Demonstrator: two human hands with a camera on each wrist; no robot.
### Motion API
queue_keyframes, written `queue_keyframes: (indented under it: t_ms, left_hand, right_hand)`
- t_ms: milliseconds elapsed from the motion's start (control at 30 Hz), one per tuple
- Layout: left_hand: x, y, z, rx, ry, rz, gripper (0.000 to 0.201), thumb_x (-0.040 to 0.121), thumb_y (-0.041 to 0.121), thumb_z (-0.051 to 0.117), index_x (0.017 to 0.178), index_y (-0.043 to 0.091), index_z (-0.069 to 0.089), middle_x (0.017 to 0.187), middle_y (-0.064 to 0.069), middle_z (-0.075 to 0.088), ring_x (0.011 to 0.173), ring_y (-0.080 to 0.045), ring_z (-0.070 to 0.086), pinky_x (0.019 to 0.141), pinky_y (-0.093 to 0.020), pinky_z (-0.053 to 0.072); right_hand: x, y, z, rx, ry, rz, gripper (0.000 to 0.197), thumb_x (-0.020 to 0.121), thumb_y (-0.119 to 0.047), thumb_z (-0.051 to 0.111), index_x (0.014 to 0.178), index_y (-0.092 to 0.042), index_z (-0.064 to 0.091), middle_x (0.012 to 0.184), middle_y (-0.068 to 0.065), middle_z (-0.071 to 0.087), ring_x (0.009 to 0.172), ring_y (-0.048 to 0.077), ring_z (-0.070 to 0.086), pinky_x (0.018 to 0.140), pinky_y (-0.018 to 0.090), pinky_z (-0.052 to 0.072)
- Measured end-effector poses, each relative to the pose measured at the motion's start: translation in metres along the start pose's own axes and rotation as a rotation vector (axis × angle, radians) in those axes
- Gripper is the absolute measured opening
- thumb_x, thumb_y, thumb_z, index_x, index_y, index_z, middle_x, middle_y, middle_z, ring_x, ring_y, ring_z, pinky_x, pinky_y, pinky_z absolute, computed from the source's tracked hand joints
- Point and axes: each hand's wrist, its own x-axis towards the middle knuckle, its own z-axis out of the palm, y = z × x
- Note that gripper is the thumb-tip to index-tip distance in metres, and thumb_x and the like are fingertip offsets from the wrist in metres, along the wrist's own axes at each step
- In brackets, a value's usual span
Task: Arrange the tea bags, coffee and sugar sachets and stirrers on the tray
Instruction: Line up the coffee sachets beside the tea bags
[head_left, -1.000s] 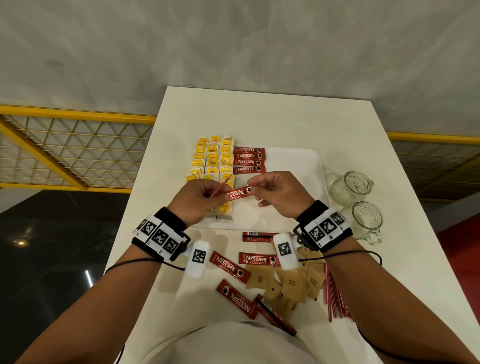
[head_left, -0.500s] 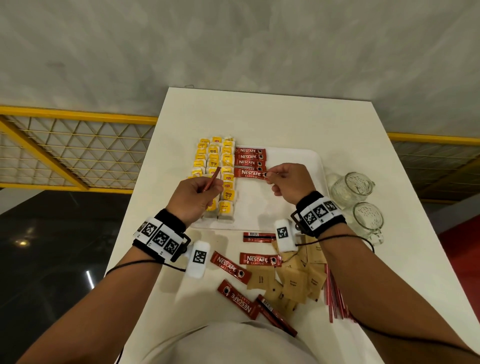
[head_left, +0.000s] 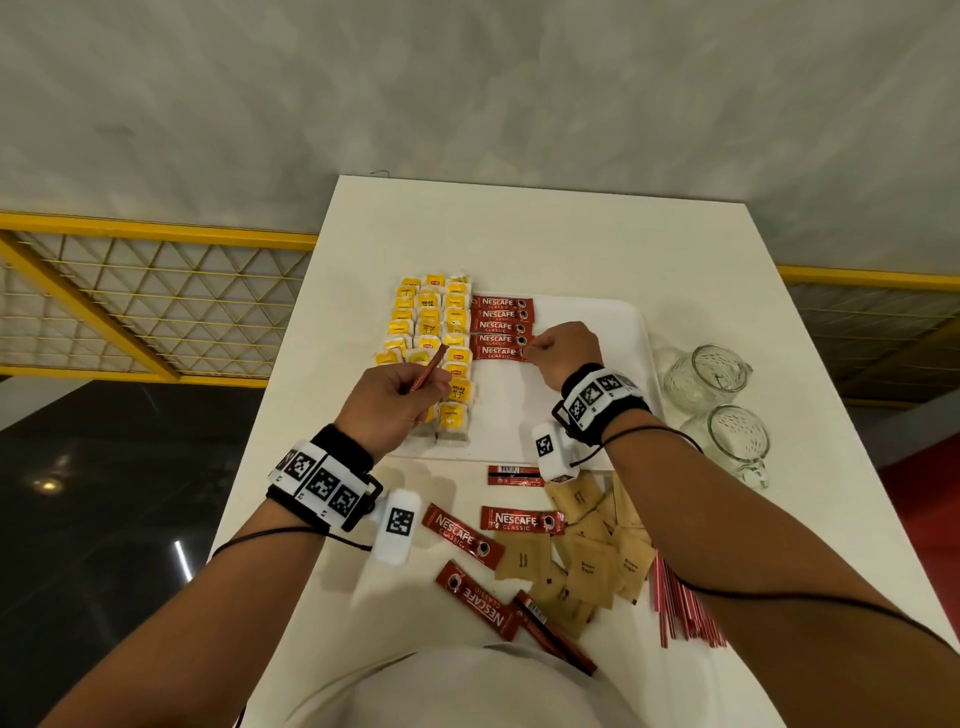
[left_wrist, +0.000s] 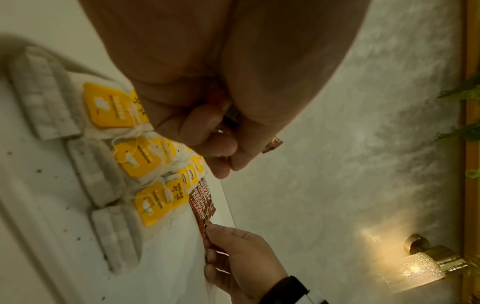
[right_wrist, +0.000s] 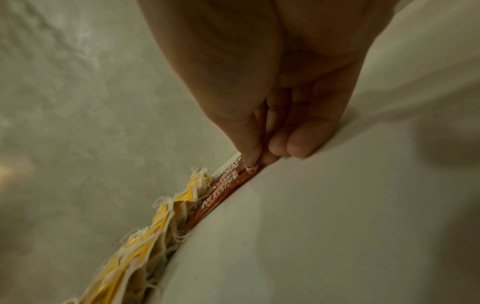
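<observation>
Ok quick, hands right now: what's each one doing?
Left hand: holding a coffee sachet above the tea bags.
Right hand: pinching the end of the nearest sachet in the row.

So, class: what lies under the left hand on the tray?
Under the left hand, which holds a coffee sachet, the near tea bags lie on the white tray. The hand covers part of those rows, so their count there stays hidden.

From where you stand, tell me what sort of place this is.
Probably a hotel or café service area, upstairs: a white table bears a tray of Lipton tea bags and Nescafé sachets, glass mugs stand beside it, and a yellow mesh railing overlooks a lower floor.
</observation>
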Motion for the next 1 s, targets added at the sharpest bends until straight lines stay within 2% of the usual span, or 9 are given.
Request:
queue_keyframes:
  t_ms: [133,367,433,500,567,667,767,867,1000]
  left_hand:
    - [0.000,-0.002,0.000,-0.025,0.000,-0.026,0.010,0.090,0.007,0.070,0.097,0.008,0.076,0.077,-0.010,0.065,0.053,-0.012,0.045,0.048,-0.020,0.036]
    - [-0.001,0.000,0.000,-0.058,-0.010,-0.050,0.011,0.090,0.007,0.069,0.096,0.012,0.076,0.085,-0.016,0.063,0.057,-0.015,0.044,0.047,-0.020,0.035]
    - [-0.001,0.000,0.000,-0.076,-0.025,-0.067,0.011,0.090,0.008,0.070,0.098,0.012,0.077,0.084,-0.015,0.060,0.059,-0.016,0.042,0.046,-0.020,0.034]
    - [-0.003,0.002,0.000,-0.081,-0.041,-0.082,0.011,0.091,0.012,0.070,0.099,0.011,0.077,0.082,-0.013,0.059,0.059,-0.015,0.041,0.046,-0.020,0.034]
    - [-0.005,0.006,0.001,-0.079,-0.060,-0.094,0.017,0.092,0.016,0.069,0.101,0.003,0.076,0.079,-0.009,0.059,0.058,-0.015,0.042,0.046,-0.020,0.034]
    - [-0.005,0.010,0.002,-0.079,-0.081,-0.110,0.026,0.094,0.011,0.061,0.096,-0.015,0.066,0.084,-0.005,0.066,0.060,-0.020,0.041,0.048,-0.021,0.032]
    - [-0.006,0.011,0.004,0.030,-0.126,-0.054,0.019,0.090,0.010,0.061,0.099,0.009,0.077,0.072,-0.008,0.056,0.061,-0.019,0.040,0.051,-0.024,0.031]
    - [-0.010,0.015,0.004,0.354,-0.227,0.113,0.027,0.091,0.009,0.060,0.107,0.024,0.077,0.060,0.014,0.057,0.055,-0.002,0.045,0.059,-0.022,0.037]
    - [-0.018,0.022,0.010,0.430,-0.267,0.224,0.032,0.089,0.003,0.064,0.108,0.026,0.076,0.088,0.009,0.074,0.074,-0.003,0.063,0.072,-0.019,0.047]
  right_hand:
    - [0.003,-0.002,0.000,-0.023,-0.004,0.015,0.017,0.088,-0.031,0.075,0.097,-0.018,0.081,0.098,0.003,0.077,0.090,0.022,0.071,0.085,0.029,0.055]
    - [0.004,-0.002,-0.001,-0.009,-0.024,0.028,0.019,0.085,-0.036,0.077,0.091,-0.018,0.080,0.087,0.005,0.077,0.084,0.025,0.073,0.083,0.035,0.059]
    - [0.002,-0.002,-0.003,0.021,-0.023,0.049,0.029,0.085,-0.041,0.076,0.090,-0.013,0.078,0.083,0.010,0.076,0.080,0.030,0.073,0.081,0.043,0.061]
    - [-0.001,-0.004,-0.006,0.058,0.008,0.088,0.052,0.085,-0.049,0.072,0.104,0.000,0.072,0.090,0.020,0.074,0.078,0.037,0.073,0.076,0.051,0.061]
    - [-0.011,-0.011,-0.012,0.102,0.009,0.109,0.058,0.085,-0.055,0.068,0.115,-0.005,0.064,0.094,0.014,0.071,0.073,0.031,0.072,0.072,0.044,0.062]
    - [-0.041,-0.031,-0.025,0.252,-0.128,-0.002,0.039,0.094,-0.052,0.061,0.104,-0.015,0.064,0.090,0.005,0.068,0.060,0.018,0.066,0.057,0.032,0.059]
    - [-0.075,-0.047,-0.033,0.397,-0.372,-0.102,0.037,0.100,-0.048,0.054,0.107,-0.015,0.067,0.089,0.008,0.067,0.056,0.017,0.061,0.053,0.031,0.055]
    - [-0.096,-0.051,-0.031,0.412,-0.491,-0.183,0.033,0.100,-0.043,0.057,0.109,-0.014,0.071,0.086,0.004,0.067,0.059,0.017,0.062,0.055,0.031,0.055]
    - [-0.108,-0.041,-0.024,0.462,-0.459,-0.241,0.014,0.096,-0.017,0.067,0.106,-0.010,0.073,0.078,0.002,0.067,0.058,0.013,0.062,0.056,0.031,0.057]
